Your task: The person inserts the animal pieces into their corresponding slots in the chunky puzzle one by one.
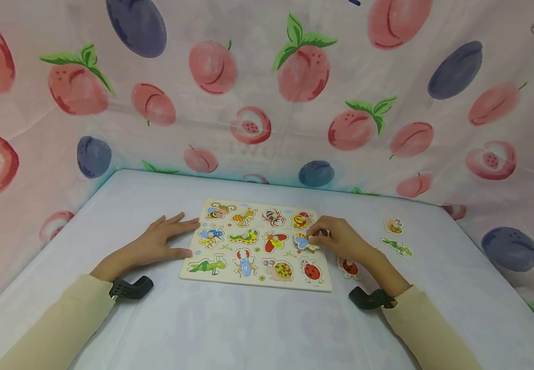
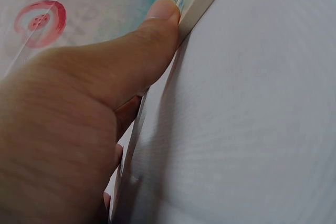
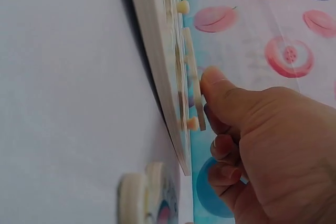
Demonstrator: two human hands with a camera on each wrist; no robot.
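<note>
- You are working at one flat wooden puzzle board (image 1: 230, 275), pale, rectangular and thin-edged, lying on a smooth pale-blue cloth-covered table (image 1: 258, 329).
- The board is showing twelve insect places in three rows of four; eleven are sitting flat, and the twelfth you are handling at the right end of the middle row.
- Your right hand (image 1: 341, 239) is pinching one bee-shaped piece (image 1: 305, 242), striped blue and yellow, with thumb and curled fingers; the piece is resting tilted on the board at that spot, not lying flush.
- In the right wrist view your thumb (image 3: 220, 95) is pressing against the thin wooden edge of that piece, beside its small rounded peg (image 3: 192, 124).
- Your left hand (image 1: 163, 241) is lying flat with the fingers spread and straight, thumb tip touching the board's left edge (image 2: 197, 9), holding nothing.
- Three loose pieces are lying on the table right of the board: one red ladybird piece (image 1: 349, 267) partly under your right wrist, one green grasshopper piece (image 1: 398, 247) further right, and one rounded piece (image 1: 393, 225) just beyond it.
- One thin fabric printed with pink peaches and blue plums (image 1: 267, 92) is hanging round the table's far side and both flanks.
- Two black wrist mounts are showing, one on each cream sleeve.
</note>
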